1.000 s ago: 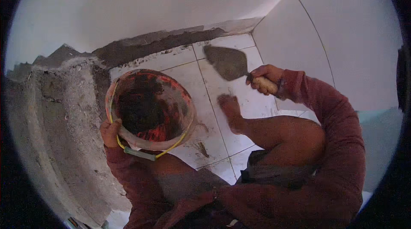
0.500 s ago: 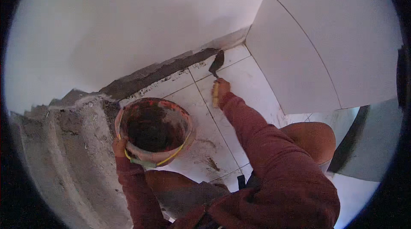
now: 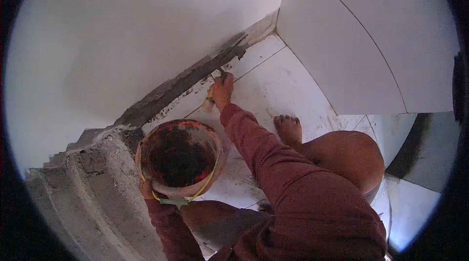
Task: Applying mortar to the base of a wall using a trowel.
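Now that the right hand [image 3: 222,90], gripping the trowel [image 3: 215,81], has reached the mortar strip [image 3: 188,83], I'd say filling starts; left hand [image 3: 145,190] grips bucket [image 3: 180,158] rim.

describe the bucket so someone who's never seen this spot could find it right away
Start at the strip of dark mortar where the white wall meets the tiled floor. Follow it down-left to the rough grey cement step; the bucket sits beside it, the left hand on its rim. It is the only round thing there, orange-rimmed, dark mortar inside.
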